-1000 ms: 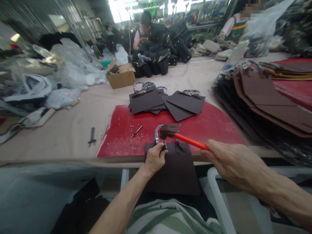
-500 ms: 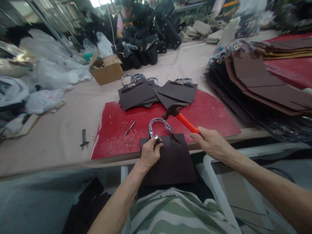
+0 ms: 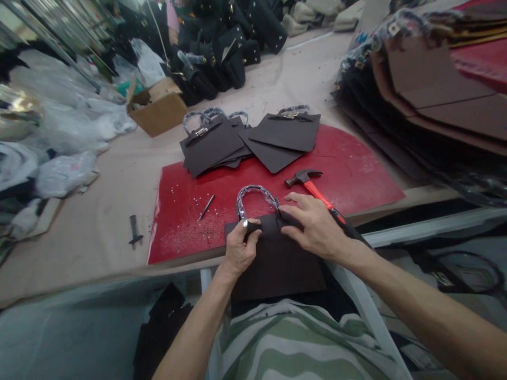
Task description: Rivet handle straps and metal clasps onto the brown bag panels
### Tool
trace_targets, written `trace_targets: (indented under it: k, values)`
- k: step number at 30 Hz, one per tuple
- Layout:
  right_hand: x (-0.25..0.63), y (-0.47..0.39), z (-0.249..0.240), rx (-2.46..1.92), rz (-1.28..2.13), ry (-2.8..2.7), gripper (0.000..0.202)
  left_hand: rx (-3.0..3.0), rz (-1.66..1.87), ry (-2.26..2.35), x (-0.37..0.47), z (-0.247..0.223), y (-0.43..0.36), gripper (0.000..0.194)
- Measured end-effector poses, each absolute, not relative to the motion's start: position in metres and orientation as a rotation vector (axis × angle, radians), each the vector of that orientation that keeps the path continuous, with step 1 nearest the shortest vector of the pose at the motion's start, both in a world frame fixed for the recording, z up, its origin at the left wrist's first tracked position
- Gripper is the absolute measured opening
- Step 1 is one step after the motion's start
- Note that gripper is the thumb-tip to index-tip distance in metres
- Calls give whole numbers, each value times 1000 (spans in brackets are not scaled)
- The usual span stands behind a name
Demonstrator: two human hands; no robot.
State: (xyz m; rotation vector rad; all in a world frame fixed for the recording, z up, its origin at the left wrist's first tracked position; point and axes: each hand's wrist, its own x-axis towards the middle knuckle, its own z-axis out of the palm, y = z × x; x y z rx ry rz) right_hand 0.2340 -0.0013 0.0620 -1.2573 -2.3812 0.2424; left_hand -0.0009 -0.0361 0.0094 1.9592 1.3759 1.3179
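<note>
A dark brown bag panel (image 3: 277, 269) lies over the table's front edge, its plastic-wrapped handle (image 3: 255, 192) arching onto the red board (image 3: 182, 232). At the panel's upper left, my left hand (image 3: 240, 248) is closed on a short metal tool (image 3: 250, 225). My right hand (image 3: 312, 224) is at the panel's upper right, by the handle's base, fingers apart. Behind it the hammer (image 3: 317, 192), with an orange and black grip, rests on the board. A thin metal rod (image 3: 206, 207) lies left of the handle among small scattered bits.
More dark panels with wrapped handles (image 3: 217, 145) lie at the back of the board. A cardboard box (image 3: 160, 113) stands behind left, near plastic bags (image 3: 67, 171). Stacked brown pieces (image 3: 443, 105) fill the right. A dark tool (image 3: 134, 230) lies on the left.
My right hand has let go of the hammer, which now lies on the board, and has moved left to the panel with its fingers apart. The view has shifted slightly.
</note>
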Motion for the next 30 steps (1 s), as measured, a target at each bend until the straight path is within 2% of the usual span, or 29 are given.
trace_targets:
  k: [3,7,12,30]
  values:
    - [211,-3,40,-1242,378,-2422,53,1979,1319,1391,-2,10,-37,13]
    - [204,-3,25,-1325,405,-2383,60,1859,1336,1446,-2,7,-41,12]
    - [205,-3,27,-1345,426,-2375,60,1654,1402,1479,0,3,-43,14]
    - [204,-2,24,-1355,423,-2355,63,1944,1344,1493,7,10,-39,10]
